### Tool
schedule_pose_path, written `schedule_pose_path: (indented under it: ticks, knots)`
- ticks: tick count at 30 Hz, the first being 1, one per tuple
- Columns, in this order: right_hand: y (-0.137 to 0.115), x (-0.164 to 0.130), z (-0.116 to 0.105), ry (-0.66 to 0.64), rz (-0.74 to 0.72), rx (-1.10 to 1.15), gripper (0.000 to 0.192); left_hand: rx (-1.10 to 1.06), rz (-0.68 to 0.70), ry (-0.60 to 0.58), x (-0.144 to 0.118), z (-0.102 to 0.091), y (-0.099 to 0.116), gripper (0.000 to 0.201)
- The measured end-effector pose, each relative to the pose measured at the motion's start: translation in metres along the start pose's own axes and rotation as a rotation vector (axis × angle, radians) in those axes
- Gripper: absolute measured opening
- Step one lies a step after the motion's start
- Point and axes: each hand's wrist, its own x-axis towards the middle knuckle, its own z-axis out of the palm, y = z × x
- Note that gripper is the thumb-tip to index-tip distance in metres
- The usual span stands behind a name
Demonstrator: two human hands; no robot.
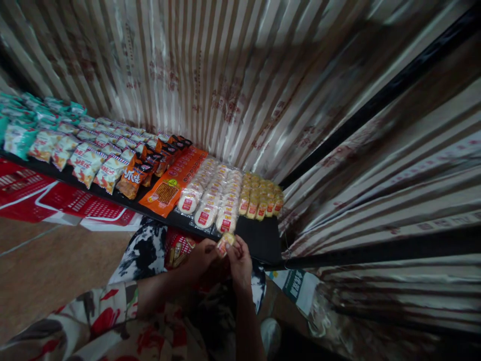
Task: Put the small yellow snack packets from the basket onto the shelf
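Note:
Between my two hands I hold a small yellow wrapped snack (pixel 226 244) with a red and white label, just in front of the shelf edge. My left hand (pixel 205 255) grips its left side. My right hand (pixel 240 258) pinches the right side between thumb and fingers. On the black shelf (pixel 259 238) beyond them stand rows of similar yellow wrapped snacks (pixel 261 198). To their left are rows of round white packaged crackers (pixel 212 198) with red labels. Below my left hand, a red basket (pixel 171 238) holds more small packets, partly hidden.
Farther left on the shelf are an orange snack bag (pixel 163 195), orange-black packets (pixel 133 178), white packets (pixel 88 163) and teal packets (pixel 20 135). Red baskets (pixel 88 203) sit under the shelf. A striped plastic sheet (pixel 233 75) hangs behind; black bars (pixel 379 95) cross at right.

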Motion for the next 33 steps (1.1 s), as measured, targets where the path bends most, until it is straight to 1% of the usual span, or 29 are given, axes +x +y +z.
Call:
schedule_pose_path:
  ticks: [5, 8, 11, 15, 17, 20, 22, 26, 28, 33]
  knots:
    - [0.001, 0.002, -0.01, 0.207, -0.03, -0.069, 0.058, -0.021, 0.027, -0.016, 0.011, 0.025, 0.004, 0.02]
    - [-0.002, 0.005, -0.019, 0.258, -0.006, -0.139, 0.055, -0.028, 0.006, -0.024, 0.017, 0.041, 0.006, 0.017]
    - [-0.007, 0.006, -0.027, 0.298, -0.027, -0.178, 0.052, 0.035, -0.017, -0.013, 0.022, 0.057, 0.01, 0.009]
    - [-0.017, 0.009, -0.036, 0.311, -0.084, -0.158, 0.049, 0.185, 0.032, 0.0, 0.03, 0.073, 0.016, 0.003]
    - [-0.021, 0.012, -0.04, 0.307, -0.094, -0.157, 0.049, 0.253, 0.073, -0.003, 0.035, 0.081, 0.017, 0.006]
    - [-0.024, 0.02, -0.046, 0.31, -0.085, -0.185, 0.056, 0.307, 0.116, -0.007, 0.043, 0.094, 0.018, 0.013]
    - [-0.023, 0.028, -0.05, 0.322, -0.08, -0.2, 0.06, 0.351, 0.113, -0.005, 0.047, 0.102, 0.02, 0.019]
    - [-0.017, 0.043, -0.058, 0.355, -0.092, -0.249, 0.064, 0.552, 0.088, 0.01, 0.052, 0.112, 0.03, 0.029]
    - [-0.012, 0.05, -0.062, 0.365, -0.104, -0.288, 0.066, 0.63, 0.089, -0.002, 0.054, 0.115, 0.035, 0.033]
    - [0.004, 0.068, -0.071, 0.378, -0.122, -0.314, 0.071, 0.697, 0.024, -0.063, 0.062, 0.124, 0.045, 0.032]
